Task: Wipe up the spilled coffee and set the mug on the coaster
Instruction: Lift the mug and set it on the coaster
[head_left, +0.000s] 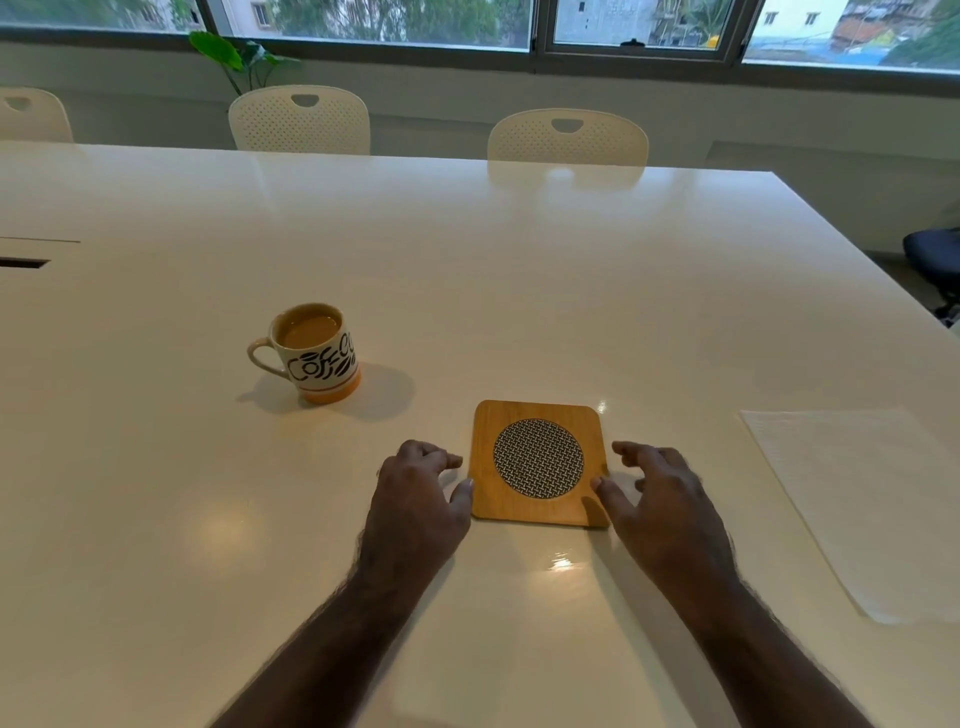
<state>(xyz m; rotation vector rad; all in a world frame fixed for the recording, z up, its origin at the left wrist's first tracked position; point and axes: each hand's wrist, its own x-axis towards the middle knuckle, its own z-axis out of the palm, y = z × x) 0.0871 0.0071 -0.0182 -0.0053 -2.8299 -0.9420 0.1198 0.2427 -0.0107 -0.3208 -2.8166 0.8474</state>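
Observation:
A square wooden coaster (540, 415) with a round woven centre lies flat on the white table (467, 249). My left hand (415, 499) rests at its left edge, thumb touching the side, fingers curled. At the coaster's right edge is my right hand (660, 499), its thumb on the near right corner and its fingers spread. A white mug (317, 358) with black "Coffee" lettering and an orange base stands upright to the far left of the coaster, full of light brown coffee, handle pointing left. No spill shows clearly on the glossy tabletop.
A white paper towel (862, 499) lies flat near the table's right edge. White perforated chairs (301, 122) stand along the far side, under windows. A dark slot (23, 263) is cut into the table at far left. A dark office chair (935, 260) sits beyond the right edge.

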